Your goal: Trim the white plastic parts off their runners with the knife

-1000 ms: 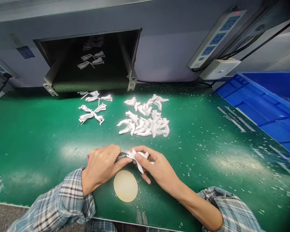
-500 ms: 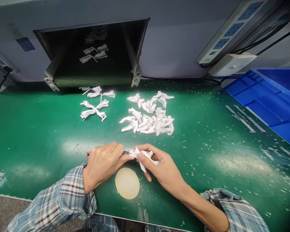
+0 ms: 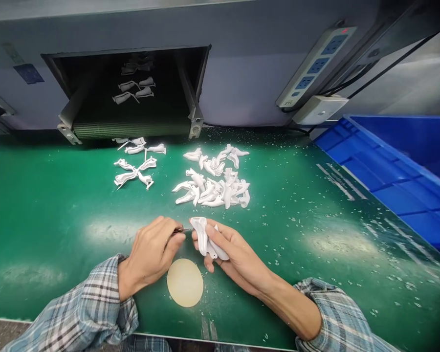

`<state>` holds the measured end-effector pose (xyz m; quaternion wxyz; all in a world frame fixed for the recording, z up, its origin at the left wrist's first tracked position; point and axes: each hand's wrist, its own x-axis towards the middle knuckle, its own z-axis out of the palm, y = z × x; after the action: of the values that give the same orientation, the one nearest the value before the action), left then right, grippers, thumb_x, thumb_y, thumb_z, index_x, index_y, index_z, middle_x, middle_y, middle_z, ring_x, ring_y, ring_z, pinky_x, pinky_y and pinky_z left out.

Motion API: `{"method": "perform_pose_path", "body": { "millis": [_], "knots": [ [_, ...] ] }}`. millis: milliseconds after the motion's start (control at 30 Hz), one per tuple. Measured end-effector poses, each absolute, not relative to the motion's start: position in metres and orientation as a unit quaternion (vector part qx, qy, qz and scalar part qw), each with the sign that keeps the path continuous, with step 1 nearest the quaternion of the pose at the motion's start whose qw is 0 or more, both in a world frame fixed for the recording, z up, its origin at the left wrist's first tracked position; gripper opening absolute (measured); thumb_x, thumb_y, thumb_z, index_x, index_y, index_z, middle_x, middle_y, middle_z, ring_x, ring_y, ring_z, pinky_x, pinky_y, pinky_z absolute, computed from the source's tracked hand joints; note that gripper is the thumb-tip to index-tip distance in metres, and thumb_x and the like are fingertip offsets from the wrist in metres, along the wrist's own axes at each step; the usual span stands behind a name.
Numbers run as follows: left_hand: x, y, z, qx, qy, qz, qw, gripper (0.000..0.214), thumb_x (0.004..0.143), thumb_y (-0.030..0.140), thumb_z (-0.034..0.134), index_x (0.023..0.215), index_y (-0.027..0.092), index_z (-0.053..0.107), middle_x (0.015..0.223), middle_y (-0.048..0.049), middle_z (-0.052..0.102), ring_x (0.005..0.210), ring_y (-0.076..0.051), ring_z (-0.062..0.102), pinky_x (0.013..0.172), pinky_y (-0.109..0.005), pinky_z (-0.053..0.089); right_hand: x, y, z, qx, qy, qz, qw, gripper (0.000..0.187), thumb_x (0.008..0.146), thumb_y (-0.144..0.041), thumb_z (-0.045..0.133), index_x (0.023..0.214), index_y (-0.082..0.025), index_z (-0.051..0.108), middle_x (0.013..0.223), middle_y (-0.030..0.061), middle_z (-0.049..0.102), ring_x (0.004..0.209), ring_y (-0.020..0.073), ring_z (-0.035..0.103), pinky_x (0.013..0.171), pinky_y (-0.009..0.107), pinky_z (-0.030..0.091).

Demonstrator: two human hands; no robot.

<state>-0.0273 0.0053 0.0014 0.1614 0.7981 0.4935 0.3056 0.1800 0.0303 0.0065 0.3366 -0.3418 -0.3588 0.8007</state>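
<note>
From the head camera, the left hand [image 3: 150,256] sits at lower centre, its fingers curled narrowly around a slim metal-tipped tool [image 3: 179,230]. The grip hides most of the tool's handle, and the tip points right, reaching the edge of the white molded plastic part [image 3: 203,237]. Whether it actually touches is hard to tell. The right hand [image 3: 238,259] holds that part upright between thumb and fingers, just right of the tool, above the green mat [image 3: 58,205] that covers the bench. Both plaid sleeves [image 3: 84,313] are pushed back from the wrists.

Just below the hands lies a round tan disc [image 3: 185,282], close to the left wrist. Above centre is a loose heap of similar white parts [image 3: 212,183], with a smaller cluster [image 3: 134,166] to its left. At upper left, more white parts [image 3: 132,88] lie on a dark conveyor belt [image 3: 132,117] inside an opening. At upper right, a power strip [image 3: 315,66] with 3 sockets is mounted above a white junction box [image 3: 319,110]. A blue plastic crate [image 3: 396,166] sits at right. Small clear flecks [image 3: 297,205] dot the mat.
</note>
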Motion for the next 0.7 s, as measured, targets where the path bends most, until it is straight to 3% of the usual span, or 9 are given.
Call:
{"method": "perform_pose_path", "body": {
  "millis": [100, 267, 700],
  "knots": [
    [-0.0254, 0.0051, 0.0041, 0.797, 0.480, 0.317, 0.183, 0.031, 0.109, 0.027, 0.031, 0.106, 0.019, 0.061, 0.090, -0.0048, 0.063, 0.080, -0.018, 0.052, 0.075, -0.032, 0.043, 0.1810, 0.0315, 0.0095, -0.329, -0.314, 0.821, 0.344, 0.032, 0.091, -0.048, 0.070, 0.102, -0.018, 0.073, 0.084, 0.0054, 0.062, 0.069, 0.0125, 0.052, 0.052, 0.020, 0.049],
    [-0.0233, 0.0022, 0.0073, 0.797, 0.475, 0.300, 0.221, 0.025, 0.107, 0.030, 0.041, 0.117, 0.021, 0.063, 0.093, -0.0044, 0.058, 0.076, -0.015, 0.056, 0.069, -0.028, 0.046, 0.1811, 0.0331, 0.0086, -0.338, -0.284, 0.818, 0.367, 0.036, 0.088, -0.046, 0.074, 0.114, -0.020, 0.074, 0.083, 0.0033, 0.058, 0.066, 0.0115, 0.045, 0.051, 0.019, 0.045],
    [-0.0246, 0.0012, 0.0110, 0.801, 0.485, 0.264, 0.232, 0.029, 0.107, 0.033, 0.041, 0.119, 0.022, 0.065, 0.091, -0.0029, 0.057, 0.070, -0.014, 0.056, 0.065, -0.027, 0.047, 0.1791, 0.0322, 0.0067, -0.361, -0.331, 0.793, 0.362, 0.036, 0.088, -0.051, 0.073, 0.103, -0.018, 0.075, 0.075, 0.0010, 0.054, 0.060, 0.0103, 0.037, 0.048, 0.021, 0.037]
  ]
}}
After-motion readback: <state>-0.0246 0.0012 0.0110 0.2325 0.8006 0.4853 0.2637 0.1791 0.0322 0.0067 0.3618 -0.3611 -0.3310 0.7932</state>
